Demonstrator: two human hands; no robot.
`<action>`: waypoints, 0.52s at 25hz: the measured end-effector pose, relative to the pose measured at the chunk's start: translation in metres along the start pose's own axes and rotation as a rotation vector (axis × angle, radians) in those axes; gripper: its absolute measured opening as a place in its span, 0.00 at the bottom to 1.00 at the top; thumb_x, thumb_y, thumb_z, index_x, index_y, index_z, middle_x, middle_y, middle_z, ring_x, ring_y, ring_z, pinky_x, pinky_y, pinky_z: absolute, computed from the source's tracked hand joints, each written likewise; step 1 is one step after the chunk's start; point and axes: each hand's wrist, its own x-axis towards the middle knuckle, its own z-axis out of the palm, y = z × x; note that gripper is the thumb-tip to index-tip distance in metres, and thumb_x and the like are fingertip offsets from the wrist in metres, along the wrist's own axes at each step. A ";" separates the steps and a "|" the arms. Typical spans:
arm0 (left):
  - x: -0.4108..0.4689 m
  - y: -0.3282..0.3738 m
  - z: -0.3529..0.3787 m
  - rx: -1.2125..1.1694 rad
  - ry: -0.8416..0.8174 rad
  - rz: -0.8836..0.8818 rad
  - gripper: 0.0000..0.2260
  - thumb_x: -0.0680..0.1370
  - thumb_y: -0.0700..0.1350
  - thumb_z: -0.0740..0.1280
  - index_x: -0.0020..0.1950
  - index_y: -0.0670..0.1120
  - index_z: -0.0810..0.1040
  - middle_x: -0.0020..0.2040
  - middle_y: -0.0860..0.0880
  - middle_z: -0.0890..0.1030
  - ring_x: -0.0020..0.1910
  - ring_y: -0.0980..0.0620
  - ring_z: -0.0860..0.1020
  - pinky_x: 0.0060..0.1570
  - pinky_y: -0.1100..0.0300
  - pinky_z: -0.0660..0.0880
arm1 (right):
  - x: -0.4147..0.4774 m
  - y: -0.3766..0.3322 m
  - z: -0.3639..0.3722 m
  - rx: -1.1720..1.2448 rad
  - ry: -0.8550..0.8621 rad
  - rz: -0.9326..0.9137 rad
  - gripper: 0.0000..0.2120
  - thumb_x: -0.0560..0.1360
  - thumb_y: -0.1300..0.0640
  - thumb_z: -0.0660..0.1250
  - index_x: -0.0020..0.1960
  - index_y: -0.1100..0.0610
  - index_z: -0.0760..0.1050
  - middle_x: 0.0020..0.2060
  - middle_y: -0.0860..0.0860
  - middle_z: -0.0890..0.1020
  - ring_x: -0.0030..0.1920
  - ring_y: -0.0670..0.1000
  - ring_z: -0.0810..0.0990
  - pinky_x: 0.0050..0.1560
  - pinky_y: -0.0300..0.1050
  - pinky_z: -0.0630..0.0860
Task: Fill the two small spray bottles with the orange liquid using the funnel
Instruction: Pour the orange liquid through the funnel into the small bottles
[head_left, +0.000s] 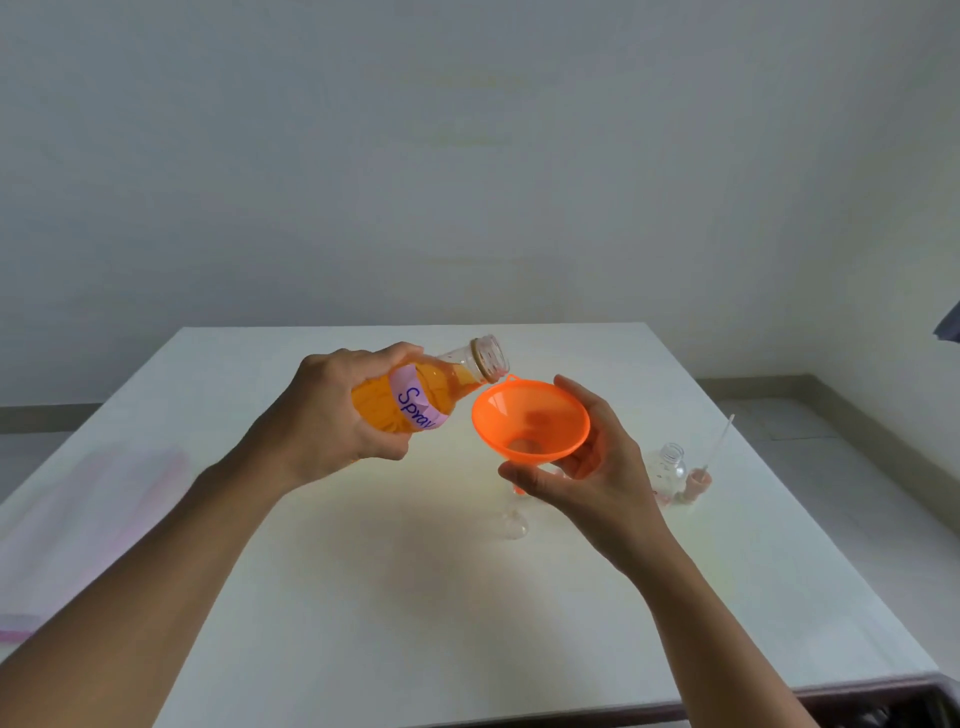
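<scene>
My left hand grips a clear bottle of orange liquid with a pink "Spray" label, tilted with its uncapped mouth just over the rim of the orange funnel. My right hand holds the funnel from below and the right side. Under the funnel stands a small clear spray bottle, mostly hidden by my right hand; only its lower part shows. A second small clear bottle stands uncapped to the right. No liquid is seen flowing.
A pink spray-pump cap with a long dip tube lies beside the second bottle. The white table runs to a far edge near the grey wall. Pale pink sheets lie at the left edge.
</scene>
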 end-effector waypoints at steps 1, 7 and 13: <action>0.002 0.000 -0.002 0.032 -0.001 0.007 0.37 0.61 0.45 0.80 0.66 0.65 0.73 0.48 0.53 0.79 0.46 0.50 0.77 0.42 0.53 0.81 | 0.000 0.000 0.000 0.002 -0.003 0.000 0.46 0.56 0.46 0.82 0.71 0.42 0.67 0.63 0.36 0.74 0.58 0.31 0.77 0.50 0.29 0.79; 0.008 0.001 -0.006 0.133 0.006 0.061 0.38 0.60 0.42 0.80 0.68 0.62 0.74 0.48 0.54 0.77 0.48 0.49 0.74 0.44 0.53 0.78 | 0.000 0.002 -0.001 -0.013 0.007 -0.006 0.46 0.56 0.46 0.82 0.71 0.42 0.67 0.63 0.36 0.74 0.57 0.29 0.76 0.48 0.26 0.77; 0.012 -0.004 -0.006 0.193 0.004 0.139 0.39 0.60 0.45 0.78 0.70 0.59 0.73 0.56 0.55 0.80 0.53 0.50 0.72 0.46 0.51 0.78 | 0.001 0.005 0.000 -0.020 -0.004 -0.011 0.46 0.58 0.49 0.83 0.72 0.44 0.67 0.63 0.36 0.73 0.57 0.28 0.75 0.48 0.26 0.77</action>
